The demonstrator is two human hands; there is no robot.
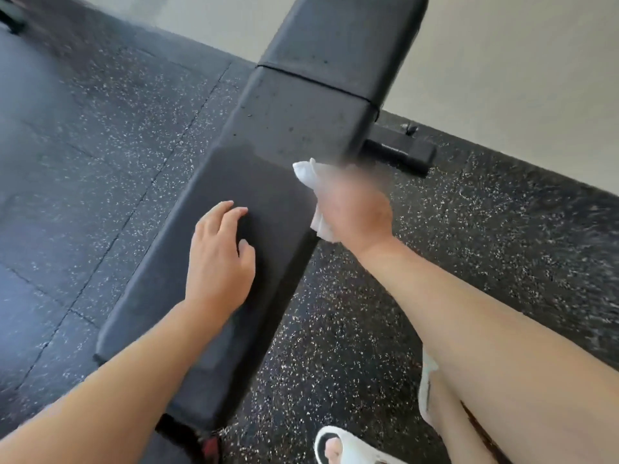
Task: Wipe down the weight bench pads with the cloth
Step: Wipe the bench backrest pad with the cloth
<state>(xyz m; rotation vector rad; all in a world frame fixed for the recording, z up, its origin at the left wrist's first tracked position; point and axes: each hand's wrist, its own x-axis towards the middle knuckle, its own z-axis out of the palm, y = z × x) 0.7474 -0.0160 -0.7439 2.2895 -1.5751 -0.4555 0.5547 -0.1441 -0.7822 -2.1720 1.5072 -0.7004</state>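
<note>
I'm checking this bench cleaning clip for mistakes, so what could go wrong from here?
1. The far pad and the middle of the bench show dark droplets, while the right hand holds the white cloth at the bench's right edge; those spots could get missed.
2. The left hand rests on the near pad, so the patch under it may stay unwiped.

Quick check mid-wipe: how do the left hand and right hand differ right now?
The left hand rests on the near bench pad holding nothing, fingers loosely bent; the right hand grips the white cloth at the pad's right edge. The left hand is sharp; the right hand is motion-blurred. Both are bare and reach over the same bench.
</note>
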